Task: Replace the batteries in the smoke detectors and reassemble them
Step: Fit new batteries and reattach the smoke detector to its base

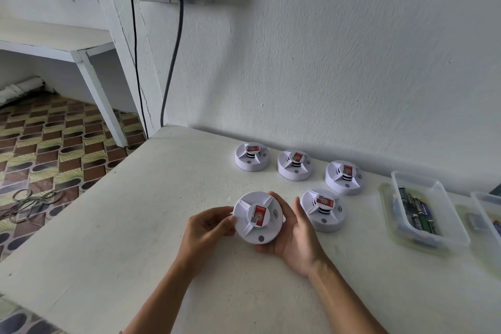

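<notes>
a: what's the left hand point(210, 228) doing?
b: its fingers pinch the left rim of the held detector point(257, 217), just above the counter point(135, 225).
a: and that detector?
b: white, round, face up, red sticker in the middle, whole as far as i can see.
a: the right hand point(294, 238)?
b: cupped under and round the held detector's right side, thumb on the far rim.
a: the others?
b: one detector point(323, 210) sits just right of the held one. beyond it, by the wall, three more in a row point(252, 157), point(295, 165), point(344, 177).
a: further right?
b: a clear tray point(444, 214) of batteries point(417, 211), well right of the held detector.
</notes>
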The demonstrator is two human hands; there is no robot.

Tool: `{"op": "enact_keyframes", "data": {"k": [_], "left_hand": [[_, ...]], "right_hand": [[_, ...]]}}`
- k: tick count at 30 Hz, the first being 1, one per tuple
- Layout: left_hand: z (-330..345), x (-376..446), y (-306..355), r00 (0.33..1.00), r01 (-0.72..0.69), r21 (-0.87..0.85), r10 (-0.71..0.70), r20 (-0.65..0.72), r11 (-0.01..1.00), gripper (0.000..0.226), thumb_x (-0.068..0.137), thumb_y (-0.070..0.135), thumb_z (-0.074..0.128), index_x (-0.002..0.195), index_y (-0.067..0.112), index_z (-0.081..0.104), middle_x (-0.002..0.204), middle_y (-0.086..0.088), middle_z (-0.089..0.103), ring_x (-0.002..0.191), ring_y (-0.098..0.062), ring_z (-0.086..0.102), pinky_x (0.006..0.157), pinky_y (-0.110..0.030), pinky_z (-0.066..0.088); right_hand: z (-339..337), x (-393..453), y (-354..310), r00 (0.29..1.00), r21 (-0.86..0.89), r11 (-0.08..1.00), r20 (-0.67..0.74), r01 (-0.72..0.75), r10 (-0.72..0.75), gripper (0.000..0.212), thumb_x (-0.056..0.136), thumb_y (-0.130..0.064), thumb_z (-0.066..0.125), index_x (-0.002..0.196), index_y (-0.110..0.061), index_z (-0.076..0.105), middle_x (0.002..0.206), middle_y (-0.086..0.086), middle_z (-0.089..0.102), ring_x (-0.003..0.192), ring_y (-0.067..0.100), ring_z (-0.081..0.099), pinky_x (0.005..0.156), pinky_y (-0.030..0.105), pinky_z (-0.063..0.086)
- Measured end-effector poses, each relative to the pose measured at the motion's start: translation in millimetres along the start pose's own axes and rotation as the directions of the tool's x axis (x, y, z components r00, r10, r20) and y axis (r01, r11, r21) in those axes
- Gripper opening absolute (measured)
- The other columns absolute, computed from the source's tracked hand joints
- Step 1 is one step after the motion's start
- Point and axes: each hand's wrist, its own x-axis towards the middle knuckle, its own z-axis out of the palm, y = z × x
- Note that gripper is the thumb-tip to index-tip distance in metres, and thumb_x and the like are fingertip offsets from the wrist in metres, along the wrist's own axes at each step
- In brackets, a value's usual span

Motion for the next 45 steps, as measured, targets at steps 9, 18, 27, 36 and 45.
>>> {"op": "enact_keyframes", "data": {"k": [9,18,27,36,45], "left_hand": [[-0.3,1.6,-2.4,1.000,0.010,-0.009,-0.010,-0.010,1.000,0.025,0.085,0.017,0.070,0.107,0.006,0.073,0.098,-0.008,0.076,0.090,-0.030,0.071,0.077,-0.034,0.059],[0.1,1.3,-3.1,1.000,0.010,-0.006,-0.010,-0.015,1.000,0.022,0.087,0.013,0.069,0.107,0.005,0.073,0.098,-0.009,0.076,0.090,-0.032,0.071,0.078,-0.038,0.059],[0.0,0.1,-0.9,1.000,0.000,0.032,0.000,-0.011,0.999,0.027,0.085,0.023,0.070,0.108,0.008,0.073,0.098,-0.006,0.076,0.089,-0.030,0.071,0.080,-0.043,0.059],[0.1,0.0,-0.9,1.000,0.016,0.016,-0.016,-0.011,1.000,0.035,0.080,0.033,0.071,0.106,0.011,0.074,0.098,-0.008,0.076,0.091,-0.035,0.070,0.082,-0.044,0.058],[1.6,-2.1,3.2,1.000,0.007,0.038,-0.007,-0.012,0.999,0.024,0.085,0.020,0.069,0.106,0.010,0.074,0.096,-0.004,0.077,0.088,-0.028,0.071,0.079,-0.038,0.060]], "right_hand": [[0.9,-0.2,-1.3,1.000,0.035,0.999,-0.009,-0.016,0.016,0.064,0.082,-0.066,0.034,0.131,-0.031,0.055,0.125,0.014,0.066,0.094,0.037,0.066,0.063,0.042,0.055],[-1.6,1.0,0.0,1.000,0.042,0.999,-0.024,-0.010,0.011,0.061,0.090,-0.064,0.028,0.134,-0.030,0.053,0.127,0.014,0.064,0.095,0.037,0.066,0.064,0.043,0.055],[-1.7,1.3,0.9,1.000,0.045,0.999,-0.023,-0.006,0.007,0.060,0.086,-0.061,0.034,0.133,-0.031,0.054,0.128,0.014,0.064,0.095,0.037,0.066,0.063,0.043,0.055],[-0.6,0.9,1.4,1.000,0.006,1.000,-0.012,0.003,-0.003,0.053,0.086,-0.056,0.039,0.131,-0.032,0.053,0.125,0.012,0.066,0.094,0.033,0.067,0.063,0.041,0.056],[-3.7,2.0,3.6,0.999,-0.047,0.998,-0.003,0.032,-0.032,0.049,0.091,-0.046,0.042,0.137,-0.030,0.048,0.126,0.013,0.065,0.096,0.033,0.066,0.065,0.042,0.056]]}}
